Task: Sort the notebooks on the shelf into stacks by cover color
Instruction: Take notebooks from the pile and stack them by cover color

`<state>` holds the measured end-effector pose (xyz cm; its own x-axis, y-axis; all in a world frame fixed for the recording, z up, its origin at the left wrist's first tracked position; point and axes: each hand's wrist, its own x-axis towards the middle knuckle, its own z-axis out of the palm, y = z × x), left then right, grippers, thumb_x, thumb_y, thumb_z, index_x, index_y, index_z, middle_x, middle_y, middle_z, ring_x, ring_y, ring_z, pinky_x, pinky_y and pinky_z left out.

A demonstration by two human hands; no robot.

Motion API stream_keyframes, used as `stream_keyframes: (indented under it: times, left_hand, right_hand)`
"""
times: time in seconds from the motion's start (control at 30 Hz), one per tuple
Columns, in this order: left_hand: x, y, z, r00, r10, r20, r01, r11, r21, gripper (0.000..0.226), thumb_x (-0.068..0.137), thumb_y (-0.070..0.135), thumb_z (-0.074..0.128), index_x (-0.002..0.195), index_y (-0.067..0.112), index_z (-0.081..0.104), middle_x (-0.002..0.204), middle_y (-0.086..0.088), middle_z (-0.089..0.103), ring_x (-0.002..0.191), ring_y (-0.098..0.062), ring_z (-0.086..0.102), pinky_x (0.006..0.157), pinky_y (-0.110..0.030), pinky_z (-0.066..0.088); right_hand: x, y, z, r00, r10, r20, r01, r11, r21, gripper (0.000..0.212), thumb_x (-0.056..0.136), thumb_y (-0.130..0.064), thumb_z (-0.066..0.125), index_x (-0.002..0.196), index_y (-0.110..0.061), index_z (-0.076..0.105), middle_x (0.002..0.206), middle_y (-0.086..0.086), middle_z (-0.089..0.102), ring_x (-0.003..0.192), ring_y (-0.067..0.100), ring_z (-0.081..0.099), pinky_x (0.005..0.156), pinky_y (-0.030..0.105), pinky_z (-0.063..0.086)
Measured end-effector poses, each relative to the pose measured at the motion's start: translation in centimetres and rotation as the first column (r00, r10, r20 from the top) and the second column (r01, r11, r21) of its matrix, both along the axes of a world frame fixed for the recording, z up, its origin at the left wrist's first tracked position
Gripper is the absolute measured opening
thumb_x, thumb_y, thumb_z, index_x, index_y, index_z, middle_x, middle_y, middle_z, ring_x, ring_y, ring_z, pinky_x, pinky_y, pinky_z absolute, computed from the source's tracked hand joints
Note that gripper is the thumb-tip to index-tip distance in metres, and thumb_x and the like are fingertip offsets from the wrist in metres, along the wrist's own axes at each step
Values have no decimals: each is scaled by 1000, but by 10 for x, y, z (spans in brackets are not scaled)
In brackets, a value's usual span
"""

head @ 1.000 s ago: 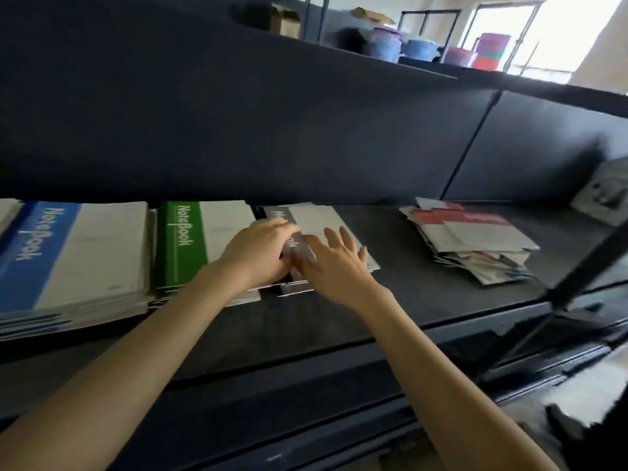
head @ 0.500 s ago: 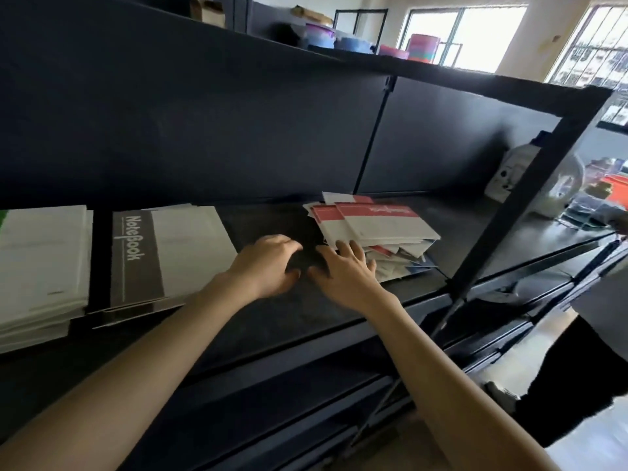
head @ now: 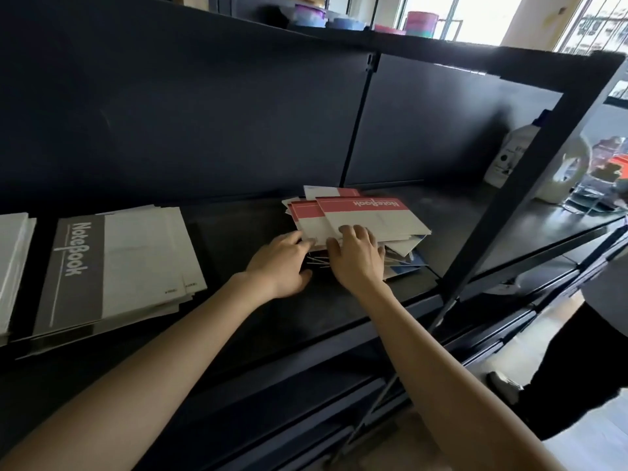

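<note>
Left hand (head: 281,263), right hand (head: 357,264) now grip red notebooks (head: 373,217).

We log two bare hands, left hand (head: 282,263) and right hand (head: 356,261), long slim fingers (head: 355,232), knuckles plain to us, left forearm (head: 153,365) and right forearm (head: 452,385) uncovered down to the frame's lower edge, narrow wrists, fingernails too blurred for us
</note>
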<state>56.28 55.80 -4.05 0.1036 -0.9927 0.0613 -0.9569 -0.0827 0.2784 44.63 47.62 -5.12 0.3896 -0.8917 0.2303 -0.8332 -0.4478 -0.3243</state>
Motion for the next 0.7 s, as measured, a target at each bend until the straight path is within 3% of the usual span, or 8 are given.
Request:
stream_keyframes:
  times: [0.17,0.3,0.4,0.53,0.7]
  left_hand:
    - [-3,-17,-3,1000,-14,23,12,998,55,68,94,27,53,151,13,17,159,-2,7,146,-19,7,115,-42,23]
    - [-6,-22,-11,1000,-9,4,9,994,112,68,93,26,53,150,12,19,158,-3,13,144,-20,14,114,-41,27]
    - [-10,-22,-14,1000,-11,20,8,991,135,66,95,26,50,150,11,17,159,-3,8,145,-21,13,114,-41,27]
    - [-14,-25,-14,1000,10,27,-14,990,141,64,95,24,50,149,9,19,158,-6,10,143,-25,19,112,-42,30]
    - [-15,-25,-16,1000,15,25,-19,988,151,62,95,26,50,148,9,24,157,-6,13,140,-28,25,110,-43,33]
  right_hand:
    - [9,-21,0,992,-97,-82,102,992,69,51,96,-47,34,136,-15,37,145,15,29,137,34,20,108,56,23]
    - [8,-35,9,986,-90,-141,107,987,116,51,89,-51,50,127,-17,45,132,13,45,123,32,41,94,47,41]
    - [5,-41,16,983,-100,-157,112,991,67,45,89,-48,53,120,-15,50,121,11,54,110,31,52,85,41,45]
    - [10,-36,7,963,-89,-254,62,992,-111,37,99,-35,36,121,-10,51,119,17,56,109,34,54,83,39,45]
    - [8,-33,9,945,-56,-322,-3,984,-181,24,95,-10,40,114,-4,55,111,16,63,102,33,60,64,34,42]
